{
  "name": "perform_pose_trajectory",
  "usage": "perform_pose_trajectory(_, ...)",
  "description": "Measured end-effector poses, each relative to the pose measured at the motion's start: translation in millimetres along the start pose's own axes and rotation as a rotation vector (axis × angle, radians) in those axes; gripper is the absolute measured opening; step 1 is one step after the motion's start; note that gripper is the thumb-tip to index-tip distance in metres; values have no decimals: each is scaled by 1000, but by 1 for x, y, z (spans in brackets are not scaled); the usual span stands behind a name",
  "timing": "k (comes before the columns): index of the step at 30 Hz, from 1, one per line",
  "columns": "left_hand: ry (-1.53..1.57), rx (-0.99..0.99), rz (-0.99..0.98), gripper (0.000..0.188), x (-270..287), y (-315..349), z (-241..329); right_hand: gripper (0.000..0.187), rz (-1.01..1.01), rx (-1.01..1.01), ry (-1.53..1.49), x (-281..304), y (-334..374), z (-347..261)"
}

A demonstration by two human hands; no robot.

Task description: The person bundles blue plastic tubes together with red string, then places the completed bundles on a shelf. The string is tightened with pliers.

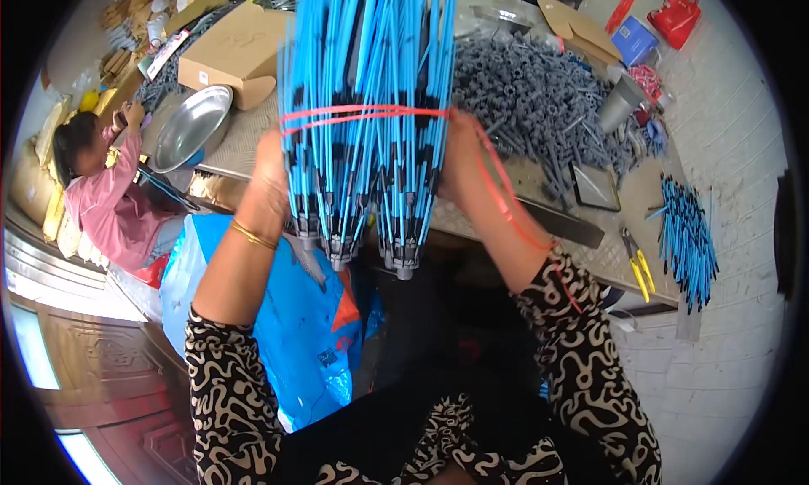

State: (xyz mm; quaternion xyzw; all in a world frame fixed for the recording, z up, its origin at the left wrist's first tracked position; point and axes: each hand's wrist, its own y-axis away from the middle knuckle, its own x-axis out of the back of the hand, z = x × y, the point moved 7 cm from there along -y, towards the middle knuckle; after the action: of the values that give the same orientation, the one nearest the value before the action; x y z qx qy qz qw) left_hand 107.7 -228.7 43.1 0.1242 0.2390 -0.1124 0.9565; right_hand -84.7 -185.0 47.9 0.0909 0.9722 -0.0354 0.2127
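Observation:
A thick bundle of thin blue rods (362,160), with black joints and grey plastic hubs at its lower ends, is held up in front of me. A red plastic string (364,111) wraps around its middle. My left hand (270,160) grips the bundle's left side, while my right hand (457,155) presses on the right side where the string comes off. Both hands look closed, with most fingers hidden behind the rods. A loose length of red string (503,197) trails from my right hand down along the forearm.
Grey plastic parts (539,106) are heaped on the table behind the bundle. Yellow-handled pliers (638,266) and more blue rods (687,241) lie at right. A metal bowl (192,129), cardboard box (236,51) and blue plastic sack (282,325) are left. A person in pink (114,207) sits far left.

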Motion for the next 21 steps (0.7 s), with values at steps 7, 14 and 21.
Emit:
perform_pose_trajectory(7,-86,-358,-229,28,-48,-32,106,25,-174,140,-373,-32,-29,-78)
perform_pose_trajectory(14,105,-501,-217,35,-83,-34,86,32,-26,318,-283,-7,-42,-101)
perform_pose_trajectory(21,202,-307,-123,33,-36,-65,-19,29,-47,75,-315,30,-60,-24)
